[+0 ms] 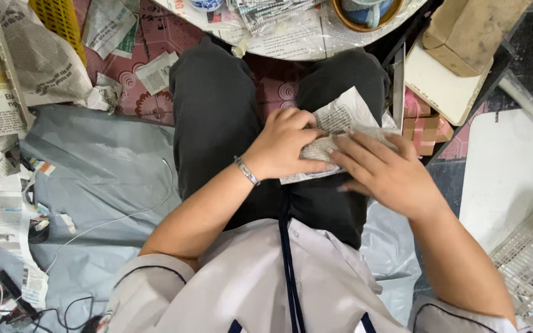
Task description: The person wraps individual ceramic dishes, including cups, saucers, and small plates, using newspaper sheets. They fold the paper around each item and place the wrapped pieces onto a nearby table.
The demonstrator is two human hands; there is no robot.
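A folded piece of newspaper [342,119] lies on my lap, over dark grey trousers [217,117]. My left hand [285,145], with a thin metal bracelet [247,171] on the wrist, grips the paper's left part with curled fingers. My right hand [384,172] presses flat on the paper's right part, fingers spread and pointing left. The lower part of the paper is hidden under both hands.
A low table [291,43] covered in newspaper stands beyond my knees, with a bowl [365,15] on it. A tan block on a white board [458,55] lies at right. Newspaper scraps [7,209], a yellow basket [63,21], cables [63,308] and a white wire rack [528,262] surround me.
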